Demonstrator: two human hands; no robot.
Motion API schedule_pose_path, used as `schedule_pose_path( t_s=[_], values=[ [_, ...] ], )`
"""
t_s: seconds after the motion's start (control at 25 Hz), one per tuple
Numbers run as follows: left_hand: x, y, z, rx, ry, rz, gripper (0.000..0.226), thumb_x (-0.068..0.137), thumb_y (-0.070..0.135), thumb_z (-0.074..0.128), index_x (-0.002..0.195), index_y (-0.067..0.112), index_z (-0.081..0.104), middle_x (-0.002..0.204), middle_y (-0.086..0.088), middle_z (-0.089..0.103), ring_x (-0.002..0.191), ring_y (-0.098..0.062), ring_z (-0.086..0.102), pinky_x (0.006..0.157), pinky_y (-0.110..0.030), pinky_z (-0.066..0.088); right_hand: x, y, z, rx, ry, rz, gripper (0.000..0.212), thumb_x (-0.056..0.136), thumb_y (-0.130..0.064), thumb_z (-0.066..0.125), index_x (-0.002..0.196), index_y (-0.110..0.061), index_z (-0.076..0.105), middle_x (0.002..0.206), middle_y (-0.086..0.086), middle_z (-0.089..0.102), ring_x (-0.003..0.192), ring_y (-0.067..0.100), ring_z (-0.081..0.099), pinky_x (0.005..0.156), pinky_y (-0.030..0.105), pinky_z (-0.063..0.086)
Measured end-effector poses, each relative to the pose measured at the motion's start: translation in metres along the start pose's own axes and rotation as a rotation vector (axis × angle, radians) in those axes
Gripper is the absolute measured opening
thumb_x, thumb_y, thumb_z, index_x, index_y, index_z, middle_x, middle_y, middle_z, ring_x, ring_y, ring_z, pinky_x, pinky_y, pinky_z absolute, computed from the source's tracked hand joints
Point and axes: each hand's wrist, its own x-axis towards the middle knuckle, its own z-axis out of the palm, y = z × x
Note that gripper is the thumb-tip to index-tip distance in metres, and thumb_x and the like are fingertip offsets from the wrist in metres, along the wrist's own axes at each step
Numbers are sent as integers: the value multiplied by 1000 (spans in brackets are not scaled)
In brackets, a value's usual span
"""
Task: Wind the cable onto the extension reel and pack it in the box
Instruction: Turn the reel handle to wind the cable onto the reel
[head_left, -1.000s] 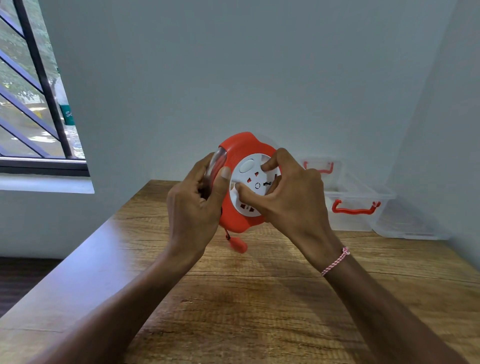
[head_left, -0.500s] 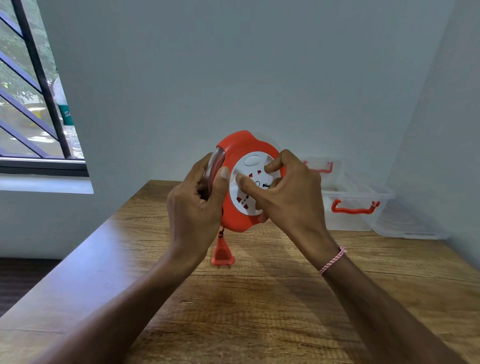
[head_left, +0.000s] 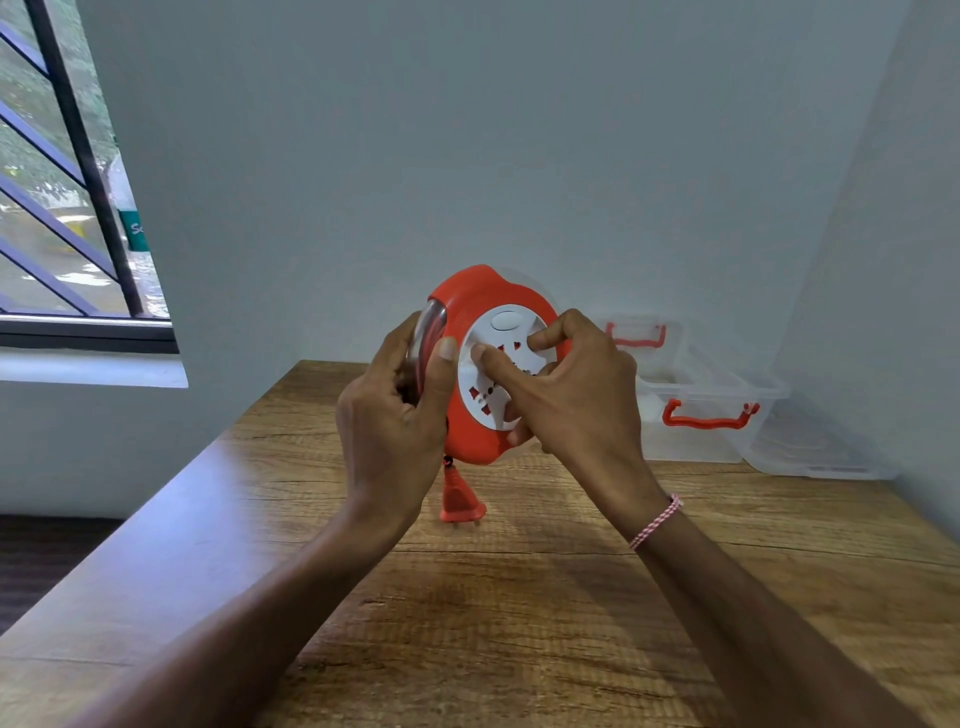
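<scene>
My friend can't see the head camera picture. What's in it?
Two hands, left hand and right hand, hold an orange reel above a wooden table. Its plug dangles below; a clear box sits behind.

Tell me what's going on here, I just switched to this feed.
A person is holding an orange extension reel up above the wooden table. The left hand grips its edge, while the right hand has fingers on the white socket face, apparently turning it. The cable looks nearly all wound in: only the orange plug hangs just below the reel. The clear box with red handles sits at the table's back right; the reel is not yet in it.
</scene>
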Motion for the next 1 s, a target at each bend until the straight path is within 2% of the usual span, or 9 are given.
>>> schedule_pose_path(
  t_s=[0.08,0.24,0.4,0.52,0.6,0.72,0.84,0.92,1.0],
  values=[
    [0,0,0,5,8,-14,49,102,68,49,144,42,55,96,40,70,90,7,77,64,-15,62,0,1,1,43,-9,13,47,80,-62,77,101,-26,54,88,-12,61,39,-9,61,36,2,37],
    [2,-6,-1,-20,7,-84,44,103,65,50,140,43,56,91,37,72,82,5,77,60,-19,63,4,4,-7,91,-119,-21,41,87,-57,72,107,-25,56,76,-10,73,40,5,67,41,12,49],
    [10,-13,-6,-105,25,-240,28,102,64,50,119,47,64,82,16,76,67,-4,76,48,-24,60,11,16,-20,107,-31,-92,34,93,-60,63,103,-28,59,59,-5,70,42,6,64,42,16,49],
    [13,-16,-9,-170,35,-356,26,102,67,50,97,48,67,69,2,69,54,-8,64,40,-23,50,9,31,-18,211,-8,74,39,92,-64,62,95,-26,56,60,0,69,45,7,63,45,20,51],
    [13,-20,-9,-227,29,-425,32,107,61,49,98,37,67,70,-10,64,54,-14,61,39,-25,47,6,36,-13,357,-162,255,55,88,-74,58,99,-20,60,72,3,76,60,12,73,57,31,61],
    [12,-25,-8,-288,22,-488,39,109,56,47,104,23,66,72,-5,64,55,-13,63,38,-25,48,-5,41,-2,547,-649,383,72,82,-80,58,114,-17,71,99,2,81,94,19,78,84,41,65],
    [11,-28,-8,-330,0,-514,39,111,54,46,106,20,64,76,2,69,58,-12,67,39,-25,50,-19,47,6,668,-981,395,44,85,-39,85,124,-26,70,113,13,78,105,28,76,87,37,62],
    [10,-27,-8,-345,-11,-524,34,111,53,44,110,24,63,82,5,75,61,-10,72,42,-24,53,-17,51,4,661,-990,432,48,83,-17,88,126,-16,68,110,20,77,100,34,76,89,44,63],
    [11,-26,-9,-371,-12,-532,37,109,54,44,120,22,60,94,0,76,68,-12,75,45,-24,56,-11,53,-1,654,-913,452,42,84,-13,86,122,-7,69,101,18,77,88,29,75,89,50,63]
  ],
)
